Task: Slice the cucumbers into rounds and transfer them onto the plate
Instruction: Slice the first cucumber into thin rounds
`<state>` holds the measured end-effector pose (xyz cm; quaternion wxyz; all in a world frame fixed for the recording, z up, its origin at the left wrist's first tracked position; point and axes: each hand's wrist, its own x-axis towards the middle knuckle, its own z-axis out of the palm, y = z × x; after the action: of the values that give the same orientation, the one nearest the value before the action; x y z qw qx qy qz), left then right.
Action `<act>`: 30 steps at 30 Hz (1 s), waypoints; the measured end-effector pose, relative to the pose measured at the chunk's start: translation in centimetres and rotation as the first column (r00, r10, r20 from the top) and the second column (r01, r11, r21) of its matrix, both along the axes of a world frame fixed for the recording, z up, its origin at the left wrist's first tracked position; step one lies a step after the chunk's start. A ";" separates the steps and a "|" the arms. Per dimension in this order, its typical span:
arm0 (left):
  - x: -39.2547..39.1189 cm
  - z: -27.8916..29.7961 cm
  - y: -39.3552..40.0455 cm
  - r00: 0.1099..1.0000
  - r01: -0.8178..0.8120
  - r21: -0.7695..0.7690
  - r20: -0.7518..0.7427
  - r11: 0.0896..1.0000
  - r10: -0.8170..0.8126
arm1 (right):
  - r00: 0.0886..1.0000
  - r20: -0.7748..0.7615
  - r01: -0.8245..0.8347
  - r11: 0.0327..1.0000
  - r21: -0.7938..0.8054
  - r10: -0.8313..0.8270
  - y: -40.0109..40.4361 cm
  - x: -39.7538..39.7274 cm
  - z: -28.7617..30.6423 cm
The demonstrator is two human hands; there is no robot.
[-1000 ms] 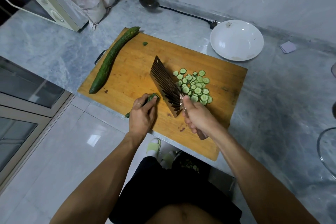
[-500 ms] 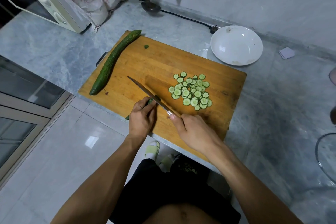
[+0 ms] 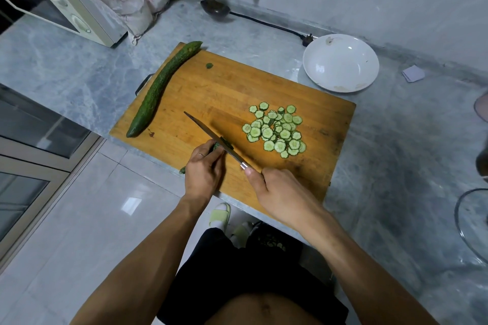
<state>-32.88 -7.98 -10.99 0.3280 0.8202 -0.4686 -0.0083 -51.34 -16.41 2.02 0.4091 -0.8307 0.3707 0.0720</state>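
- At near edge of cutting board (image 3: pixel 264 87): left hand (image 3: pixel 203 171) curled over short remaining cucumber stub (image 3: pixel 217 145), fingertips pinning it down; stub mostly hidden under fingers, a green end showing at board edge.
- Right hand (image 3: pixel 280 192) wrapped round handle of knife (image 3: pixel 211 133), thumb extended toward bolster; blade edge-on, set across stub just beside left fingertips.
- Step in hand, by judgement: slicing final portion of first cucumber into rounds; transfer not yet begun.
- Pile of cut rounds (image 3: pixel 276 130) lying right of blade, on board, apart from knife.
- Second cucumber, whole (image 3: pixel 161 87), lying along left side of board, untouched; one stray green scrap (image 3: pixel 209 66) near far edge.
- White plate (image 3: pixel 340 62) on counter beyond far right corner of board, holding no rounds.
- Next move, by judgement: calls for short, controlled downward cuts with left fingertips retreating along shrinking stub; little grip length left, so slip risk toward fingers rated high.
- Thereafter: whole cucumber still to be cut, rounds to be moved to plate.
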 end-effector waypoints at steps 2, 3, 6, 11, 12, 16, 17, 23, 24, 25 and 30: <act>0.0 -0.1 0.0 1.000 -0.003 -0.001 0.004 1.000 0.003 | 1.000 -0.011 -0.003 1.000 0.005 0.003 0.0 0.2 0.1; 0.0 -0.1 -0.1 1.000 -0.002 -0.004 0.005 1.000 0.002 | 1.000 -0.015 -0.002 1.000 0.011 0.002 -0.1 0.3 0.2; 0.0 -0.2 -0.1 1.000 0.000 -0.021 0.010 1.000 0.001 | 1.000 -0.018 0.010 0.999 0.043 -0.010 -0.7 0.6 0.1; 0.3 -0.9 -0.1 0.999 0.014 -0.034 0.046 0.999 -0.012 | 1.000 -0.008 -0.002 0.999 0.040 0.002 -1.2 1.8 -1.0; 0.3 -1.0 -0.1 0.999 0.011 -0.037 0.047 0.999 -0.009 | 1.000 -0.016 -0.002 1.000 0.028 0.003 -1.2 2.1 -1.4; 0.1 -1.1 -0.2 1.000 0.007 -0.045 0.030 0.999 -0.006 | 1.000 0.005 0.006 1.000 0.011 -0.006 -1.0 2.7 -2.5; 0.2 -1.1 -0.2 1.000 0.004 -0.045 0.028 0.999 -0.002 | 1.000 0.008 0.007 1.000 0.018 -0.007 -0.9 2.7 -2.6; -0.1 -0.5 -0.1 1.000 -0.019 -0.048 0.018 0.999 0.020 | 1.000 0.013 0.004 0.999 0.039 -0.004 -1.5 1.9 -2.5; -0.1 -0.5 0.0 1.000 -0.018 -0.046 0.017 0.999 0.019 | 1.000 0.009 -0.009 0.999 0.040 0.008 -1.4 1.5 -2.3; 0.0 -0.5 0.0 1.000 -0.017 -0.043 0.015 0.999 0.018 | 1.000 0.007 -0.019 0.999 0.038 0.019 -1.4 1.1 -2.0; 0.2 -0.7 0.2 1.000 -0.003 -0.036 0.006 0.999 0.003 | 1.000 -0.009 -0.021 0.999 0.033 0.021 -1.0 -0.5 -0.7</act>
<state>-32.72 -7.83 -11.65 0.3414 0.8149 -0.4684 0.0032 -51.81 -17.36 1.28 0.4204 -0.8273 0.3625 0.0861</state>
